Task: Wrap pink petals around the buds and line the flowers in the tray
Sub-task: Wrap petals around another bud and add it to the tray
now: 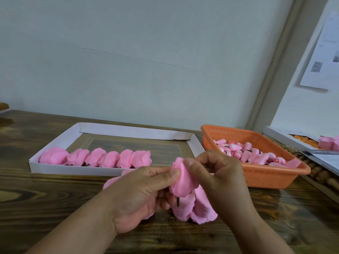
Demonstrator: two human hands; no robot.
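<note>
In the lower middle of the frame, both hands hold one flower (183, 178) just above the table (55, 198). The left hand (139, 191) pinches a pink petal against the bud with its thumb on top and fingers curled under. The right hand (218, 173) has its fingers curled round the other side, pressing the petal's top edge. A short dark stem (177, 202) sticks out below. More loose petals (200, 209) lie in a pile under the hands.

This looks like the wrapping step, and the flower seems nearly closed up. Next, I think the petal must be pressed snug so it stays, and then the flower goes in the tray.

The tray (55, 143) is at middle left, with a row (95, 158) of six done flowers along its near side. The free spot is at the row's right end. At the right, an orange basket (256, 178) holds bare buds (253, 154).
</note>
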